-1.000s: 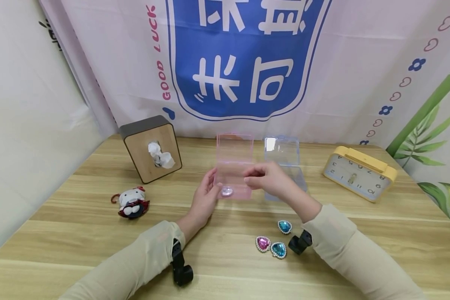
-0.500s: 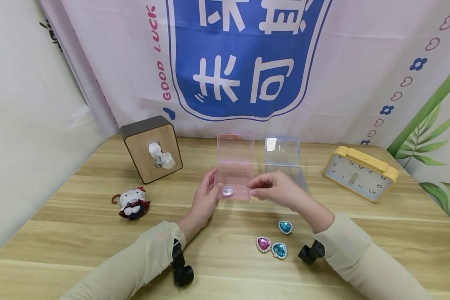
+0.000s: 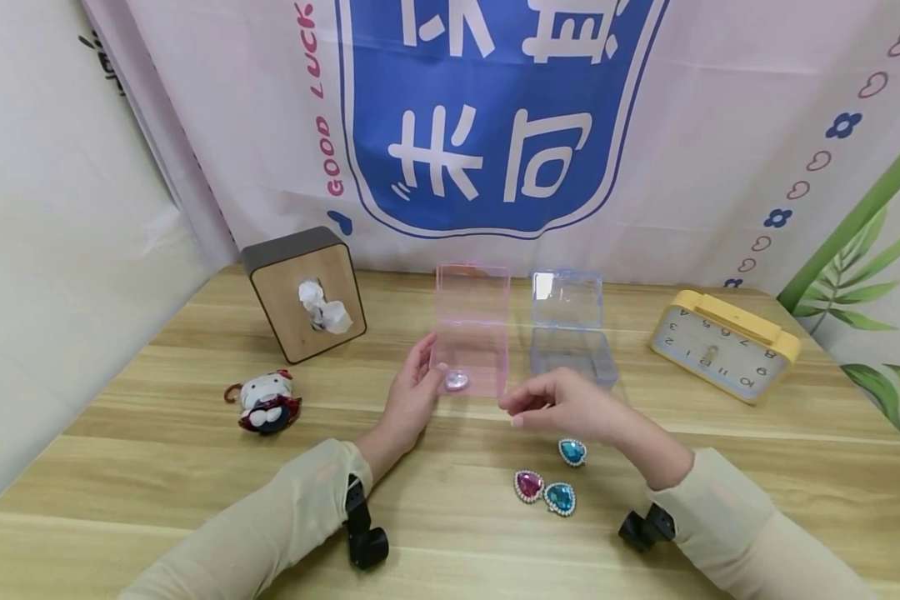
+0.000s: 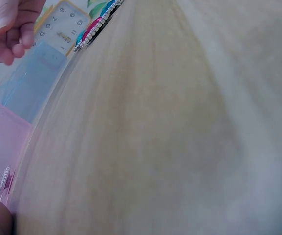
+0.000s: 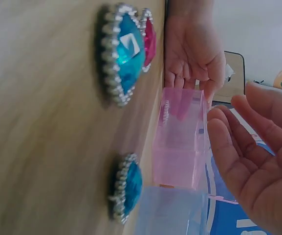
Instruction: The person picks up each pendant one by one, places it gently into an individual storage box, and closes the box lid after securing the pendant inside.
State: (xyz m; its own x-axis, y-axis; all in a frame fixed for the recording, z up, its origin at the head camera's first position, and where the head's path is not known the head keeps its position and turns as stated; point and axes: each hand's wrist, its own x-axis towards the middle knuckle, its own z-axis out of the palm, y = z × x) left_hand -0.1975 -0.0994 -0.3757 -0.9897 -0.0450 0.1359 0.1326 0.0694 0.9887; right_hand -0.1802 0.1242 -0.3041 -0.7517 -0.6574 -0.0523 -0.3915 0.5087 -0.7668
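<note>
My left hand (image 3: pixel 411 396) grips the left side of an open pink see-through plastic box (image 3: pixel 487 357), thumb at its near left corner. Inside, near that corner, lies a heart-shaped gem (image 3: pixel 456 380) that looks pale pink through the plastic. My right hand (image 3: pixel 570 407) hovers off the box's near right corner, fingers loosely bent and holding nothing. Below it on the table lie a blue heart gem (image 3: pixel 572 452), a pink heart gem (image 3: pixel 528 485) and a second blue gem (image 3: pixel 560 498), all rimmed with small silver beads. The right wrist view shows the right palm (image 5: pixel 260 166) empty.
An open blue see-through box (image 3: pixel 570 354) stands right of the pink one. A yellow clock (image 3: pixel 723 346) is at the right. A tissue box (image 3: pixel 307 296) and a small cartoon figure (image 3: pixel 266 402) stand at the left. A printed curtain (image 3: pixel 495 167) hangs behind.
My right hand has moved from above the pink box back toward me and to the right, its fingers loosening. The left hand and the gems have stayed in place.
</note>
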